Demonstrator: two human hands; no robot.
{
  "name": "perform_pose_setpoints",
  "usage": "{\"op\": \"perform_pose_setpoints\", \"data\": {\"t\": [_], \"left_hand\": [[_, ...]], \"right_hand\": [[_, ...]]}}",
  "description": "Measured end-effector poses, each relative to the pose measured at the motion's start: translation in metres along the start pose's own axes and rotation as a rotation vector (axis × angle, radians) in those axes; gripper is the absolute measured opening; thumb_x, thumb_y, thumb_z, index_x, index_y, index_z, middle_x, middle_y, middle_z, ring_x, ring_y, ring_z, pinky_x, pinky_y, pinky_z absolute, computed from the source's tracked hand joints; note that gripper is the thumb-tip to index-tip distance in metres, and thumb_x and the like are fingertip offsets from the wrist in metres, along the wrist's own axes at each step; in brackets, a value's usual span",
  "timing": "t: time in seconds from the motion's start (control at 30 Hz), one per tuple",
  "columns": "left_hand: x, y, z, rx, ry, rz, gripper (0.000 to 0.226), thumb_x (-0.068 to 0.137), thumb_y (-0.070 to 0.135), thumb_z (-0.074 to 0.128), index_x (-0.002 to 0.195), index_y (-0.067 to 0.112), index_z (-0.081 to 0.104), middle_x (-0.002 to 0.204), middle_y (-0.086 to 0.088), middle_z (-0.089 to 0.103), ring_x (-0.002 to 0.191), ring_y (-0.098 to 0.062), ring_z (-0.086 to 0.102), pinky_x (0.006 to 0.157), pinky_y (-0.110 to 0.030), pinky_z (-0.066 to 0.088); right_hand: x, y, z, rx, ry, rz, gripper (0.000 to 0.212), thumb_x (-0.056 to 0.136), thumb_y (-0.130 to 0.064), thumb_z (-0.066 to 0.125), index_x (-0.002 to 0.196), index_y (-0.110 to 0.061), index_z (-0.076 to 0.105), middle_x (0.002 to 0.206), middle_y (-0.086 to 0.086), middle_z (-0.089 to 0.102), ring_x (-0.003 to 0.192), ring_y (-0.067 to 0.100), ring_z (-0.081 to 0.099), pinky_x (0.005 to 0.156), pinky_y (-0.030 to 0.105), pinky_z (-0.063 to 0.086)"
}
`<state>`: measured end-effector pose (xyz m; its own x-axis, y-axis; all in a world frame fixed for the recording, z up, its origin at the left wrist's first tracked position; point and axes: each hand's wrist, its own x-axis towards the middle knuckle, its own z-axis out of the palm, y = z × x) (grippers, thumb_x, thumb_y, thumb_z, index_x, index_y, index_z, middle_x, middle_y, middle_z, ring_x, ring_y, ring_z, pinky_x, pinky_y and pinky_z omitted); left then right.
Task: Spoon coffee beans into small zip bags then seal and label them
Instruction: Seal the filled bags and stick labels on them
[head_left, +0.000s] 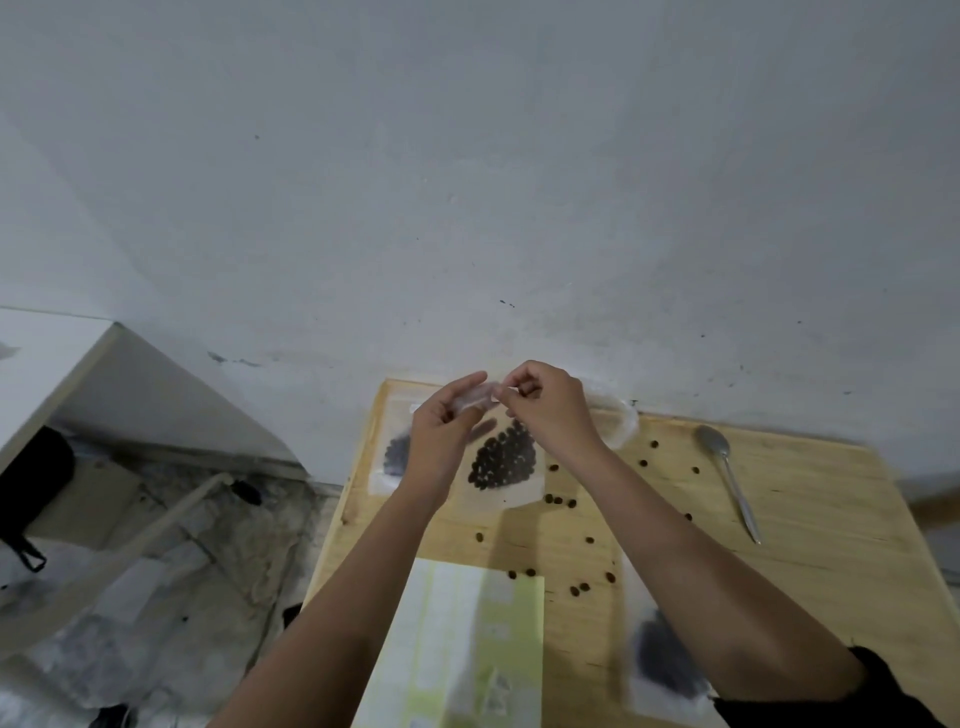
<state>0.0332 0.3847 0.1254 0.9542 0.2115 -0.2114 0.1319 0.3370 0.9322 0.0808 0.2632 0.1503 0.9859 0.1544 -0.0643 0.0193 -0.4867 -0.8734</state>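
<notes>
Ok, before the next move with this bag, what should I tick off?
1. Grip: left hand and right hand both pinch the top of the zip bag: ok.
2. Coffee beans inside that bag: ok.
3. Zip closed along its whole length: cannot tell, fingers and blur hide it.
4. Label sheet lying near the front edge: ok.
5. Spoon laid down, apart from the hands: ok.
6. Table free of loose beans: not ok, many are scattered.

free: bare table (810, 540) right of spoon (727, 475) | blocked: loose beans (579, 588) mid-table; label sheet (467, 649) at near edge; filled bags (501, 462) against wall (467, 208)
</notes>
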Motion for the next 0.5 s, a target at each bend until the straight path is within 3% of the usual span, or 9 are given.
{"op": "perform_pose_setpoints", "data": {"t": [0.13,0.27,0.4,0.5], "left_hand": [[0.005,0.004,-0.003,-0.012,0.002,-0.002,0.029,0.089,-0.005,0.055,0.115,0.006,0.061,0.107,-0.011,0.069,0.098,-0.020,0.067,0.077,-0.027,0.056],[0.008,0.006,-0.007,0.010,0.013,0.004,0.027,0.088,-0.005,0.057,0.109,0.009,0.064,0.110,-0.015,0.067,0.099,-0.023,0.067,0.076,-0.026,0.056],[0.007,0.006,-0.016,-0.053,0.030,-0.010,0.027,0.089,-0.007,0.053,0.112,0.004,0.064,0.103,-0.010,0.070,0.098,-0.024,0.067,0.077,-0.029,0.057],[0.008,0.009,-0.021,-0.082,0.018,0.000,0.024,0.090,-0.001,0.056,0.112,0.003,0.064,0.094,-0.005,0.072,0.095,-0.024,0.068,0.076,-0.028,0.056]], "right_hand": [[0.005,-0.005,0.006,-0.026,0.016,0.009,0.007,0.084,-0.015,0.067,0.079,-0.011,0.064,0.076,0.007,0.066,0.073,0.022,0.066,0.069,0.029,0.053],[0.007,-0.007,0.011,-0.075,0.044,0.053,0.013,0.080,-0.020,0.071,0.078,-0.013,0.061,0.068,-0.002,0.059,0.064,0.012,0.059,0.059,0.021,0.043],[0.008,-0.005,0.012,-0.126,0.121,0.060,0.048,0.068,-0.037,0.081,0.095,-0.015,0.046,0.093,0.001,0.051,0.081,0.013,0.048,0.061,0.016,0.036],[0.008,-0.006,0.014,0.045,0.090,0.111,0.062,0.064,-0.035,0.084,0.105,-0.021,0.039,0.107,0.004,0.050,0.096,0.017,0.050,0.066,0.016,0.037]]}}
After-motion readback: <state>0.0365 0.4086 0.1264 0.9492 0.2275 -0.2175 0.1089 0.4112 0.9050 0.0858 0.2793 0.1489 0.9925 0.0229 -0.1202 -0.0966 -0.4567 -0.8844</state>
